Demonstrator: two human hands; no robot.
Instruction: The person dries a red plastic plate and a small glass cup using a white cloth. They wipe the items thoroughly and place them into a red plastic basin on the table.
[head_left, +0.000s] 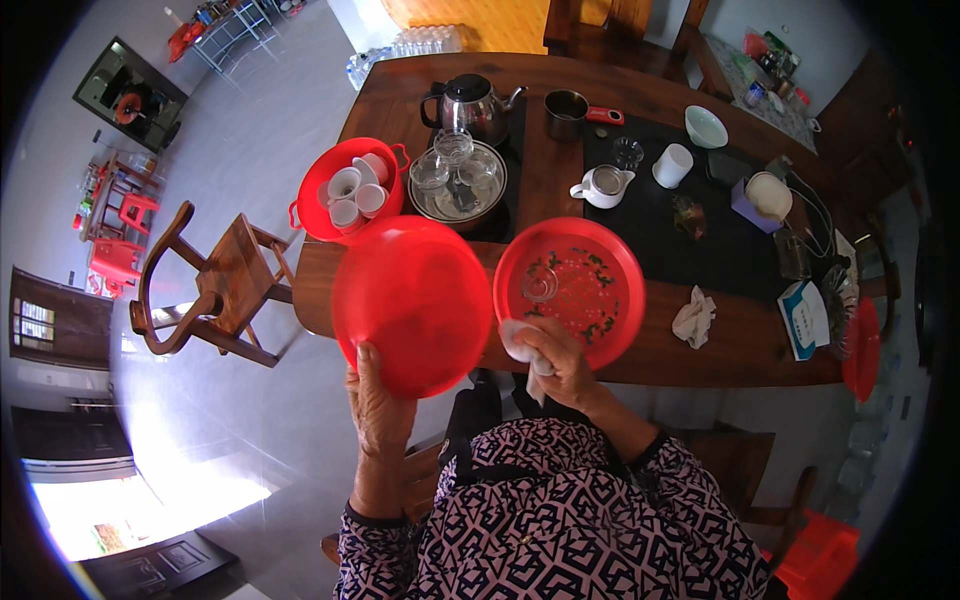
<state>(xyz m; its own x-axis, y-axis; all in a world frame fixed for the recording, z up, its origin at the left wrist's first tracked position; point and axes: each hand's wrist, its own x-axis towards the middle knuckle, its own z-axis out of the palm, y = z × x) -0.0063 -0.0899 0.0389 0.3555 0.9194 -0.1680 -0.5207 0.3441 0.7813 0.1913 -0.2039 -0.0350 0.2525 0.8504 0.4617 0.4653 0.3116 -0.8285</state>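
Note:
My left hand (377, 401) grips the near rim of a round red plastic tray (412, 307), its thumb on the face towards me. Bunched in my right hand (562, 364) is a whitish cloth or tissue (519, 343), held over the near left rim of a second red tray (630, 292) with a floral print. A small clear glass cup (539, 284) stands in that second tray. Behind the held tray, a red plastic basin (313, 184) holds several white cups (345, 184). Beside the basin, a metal pan (457, 210) contains clear glass cups (454, 146).
On the wooden table (420, 75) are an electric kettle (472, 109), a small pot (566, 114), a white teapot (604, 186), a white cup (673, 166), a pale bowl (706, 127), crumpled tissue (695, 318) and a tissue box (799, 319). A wooden chair (236, 281) stands left.

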